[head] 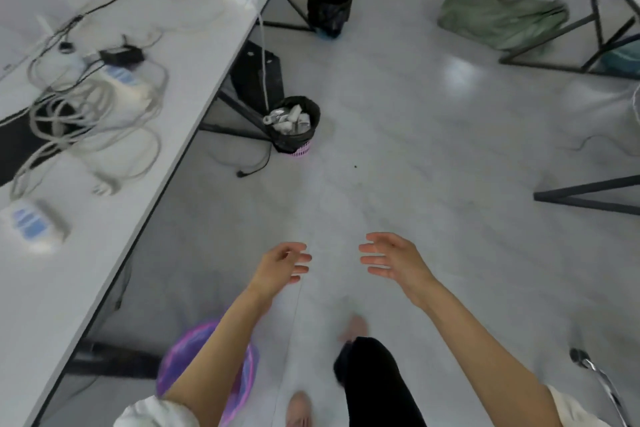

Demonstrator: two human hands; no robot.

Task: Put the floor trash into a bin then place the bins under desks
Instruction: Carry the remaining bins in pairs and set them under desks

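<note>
A pink bin (294, 130) lined with a black bag stands on the floor beside the desk leg, filled with crumpled white trash. Farther back stands a second bin (329, 9) with a black bag, just past the desk's end. A purple bin (204, 371) sits near my feet, partly hidden behind my left forearm. My left hand (282, 265) and my right hand (389, 258) are held out over the bare floor, fingers relaxed and facing each other, holding nothing.
A long white desk (194, 55) runs along the left with cables, power strips and a mouse on it. Black desk frames (588, 199) stand at the right. A green bag (498, 15) and a yellow broom head lie at the back right. A chair base shows at bottom right.
</note>
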